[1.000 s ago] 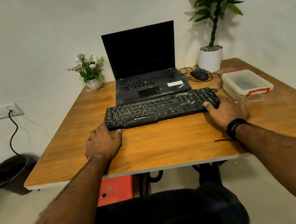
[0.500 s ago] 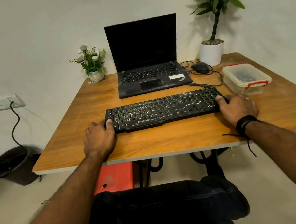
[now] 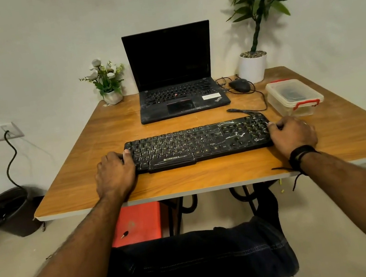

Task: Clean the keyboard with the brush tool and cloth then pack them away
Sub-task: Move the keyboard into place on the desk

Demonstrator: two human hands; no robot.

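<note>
A black keyboard point(image 3: 198, 144), streaked with white dust, lies flat on the wooden table point(image 3: 207, 175) near its front edge. My left hand point(image 3: 115, 173) grips the keyboard's left end, thumb on the corner keys. My right hand point(image 3: 292, 134), with a black wristband, grips the right end. A clear plastic box point(image 3: 294, 96) with a lid and red latches stands to the right of the keyboard; something dark lies inside it, too unclear to name. No brush or cloth shows outside the box.
An open black laptop point(image 3: 178, 86) sits behind the keyboard. A wired mouse point(image 3: 239, 85) and its cable lie beside it. A small flower pot point(image 3: 112, 97) stands back left, a tall potted plant point(image 3: 253, 66) back right. A dark bin point(image 3: 9, 211) stands on the floor at left.
Both hands have pulled the keyboard toward the table's front edge, away from the laptop. The hands moved from its front corners to gripping its two ends.
</note>
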